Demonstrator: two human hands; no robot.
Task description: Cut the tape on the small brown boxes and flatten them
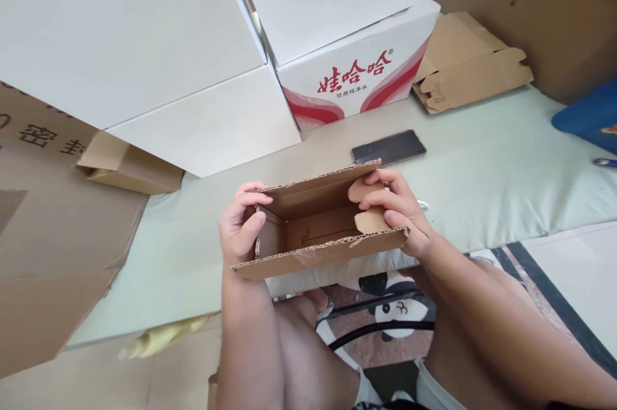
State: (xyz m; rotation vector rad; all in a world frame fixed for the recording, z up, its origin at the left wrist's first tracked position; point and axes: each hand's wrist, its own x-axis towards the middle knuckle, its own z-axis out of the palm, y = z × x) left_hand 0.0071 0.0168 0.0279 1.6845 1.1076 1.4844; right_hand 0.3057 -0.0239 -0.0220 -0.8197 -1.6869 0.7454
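I hold a small brown corrugated cardboard box (318, 230) in front of me, its open top facing up. My left hand (240, 227) grips the box's left end, with fingers curled over its side flap. My right hand (398, 207) pinches the right end, with fingertips pressing the rounded end flaps inward. The box hovers above the edge of a pale green mat (482, 178).
A dark phone (388, 147) lies flat on the mat just beyond the box. Large white cartons (144, 44) and one with red lettering (357, 72) stand behind. Flat folded cardboard blanks (463, 63) lie at the right and another (126, 164) at the left. A blue object (590, 115) sits far right.
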